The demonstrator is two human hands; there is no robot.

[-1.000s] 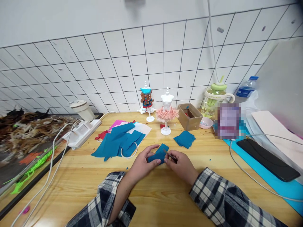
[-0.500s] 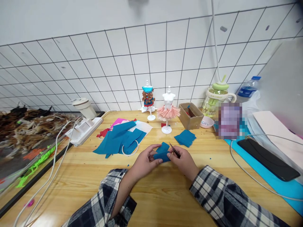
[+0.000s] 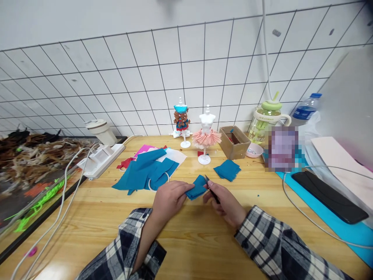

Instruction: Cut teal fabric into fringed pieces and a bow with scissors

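Close to the front middle of the table, my left hand [image 3: 170,199] is closed on the left edge of a small folded piece of blue cloth [image 3: 197,187]. My right hand [image 3: 227,202] grips a slim dark pointed tool [image 3: 214,194], perhaps tweezers or snips. Its tip points up and left, at the cloth's right edge. A stack of blue cloth squares [image 3: 228,170] lies just beyond my right hand. Larger blue cloth scraps [image 3: 145,169] spread out beyond my left hand, with a white ring [image 3: 150,183] on them partly hidden by that hand.
Behind stand a small dress form with a pink ruffled skirt [image 3: 207,137], a dressed one [image 3: 182,119] and a cardboard box [image 3: 234,144]. A power strip [image 3: 100,160] sits left. To the right are a green-lidded jug [image 3: 266,120], a black phone [image 3: 329,197] and cables.
The blue cloth has turned and now lies lower and flatter, with my left hand over its edge. My right hand has drawn slightly down, the tool still in it.
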